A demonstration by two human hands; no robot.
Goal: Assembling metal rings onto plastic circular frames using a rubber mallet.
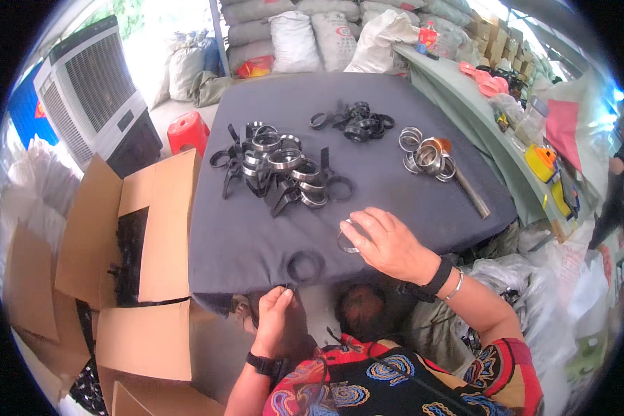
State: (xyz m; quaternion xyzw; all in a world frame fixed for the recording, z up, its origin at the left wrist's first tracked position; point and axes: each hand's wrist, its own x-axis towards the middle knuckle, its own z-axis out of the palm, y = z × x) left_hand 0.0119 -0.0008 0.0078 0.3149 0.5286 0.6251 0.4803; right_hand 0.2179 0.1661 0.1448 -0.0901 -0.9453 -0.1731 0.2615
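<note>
At the near edge of the cloth-covered table (388, 90), my left hand (273, 315) pinches the short handle of a black ring (290, 267). The ring lies towards the table's edge, just beyond my fingertips. My right hand (395, 248) holds a thin silver metal ring (349, 250) between thumb and fingers, to the right of the black one. Farther in, at the left, is a pile of silver rings joined with black handled rings (284, 161). Loose black rings (362, 127) are heaped at the back. Several silver rings (430, 158) lie at the right.
A metal rod (474, 194) lies beside the silver rings. Open cardboard boxes (161, 222) stand at my left, near a red stool (188, 133) and an air cooler (93, 90). A cluttered side bench (451, 76) runs along the right. Stacked sacks (295, 41) line the back.
</note>
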